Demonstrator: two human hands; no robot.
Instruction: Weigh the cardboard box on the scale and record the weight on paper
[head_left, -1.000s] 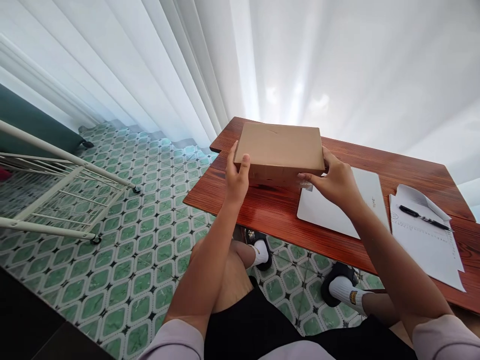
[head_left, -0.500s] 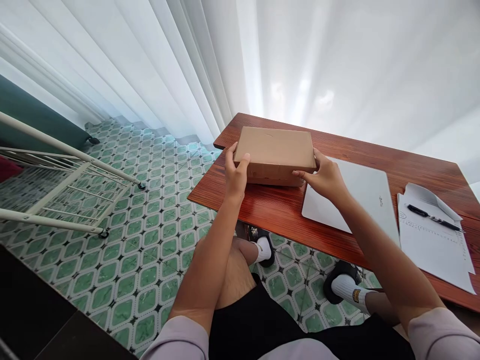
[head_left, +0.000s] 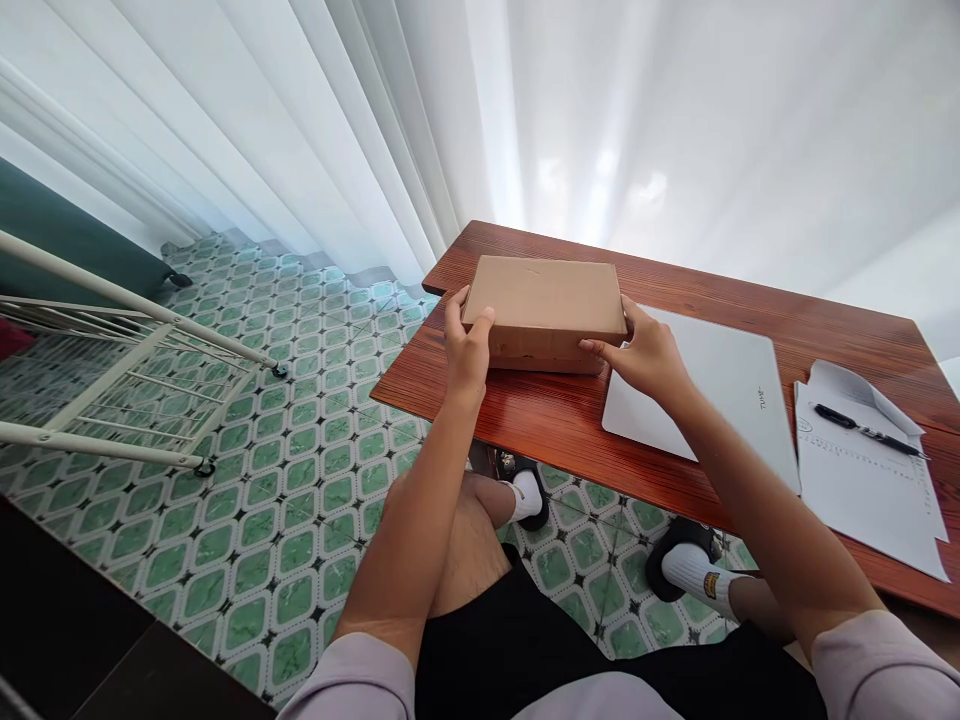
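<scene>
At the near left corner of the table (head_left: pixel 555 420), left hand (head_left: pixel 466 345) and right hand (head_left: pixel 645 355) clasp the closed cardboard box (head_left: pixel 544 310) by its ends, apparently resting down; opening it would need fingers under the lid edge.

Head view: I look from the wearer's head, forward and steeply down.
Faces: the wooden desk (head_left: pixel 750 300) and white curtain (head_left: pixel 375 120).
Nearness: arm's reach; lap and tiled floor (head_left: pixel 247 480) below.
Shared: nothing, one view only.
</scene>
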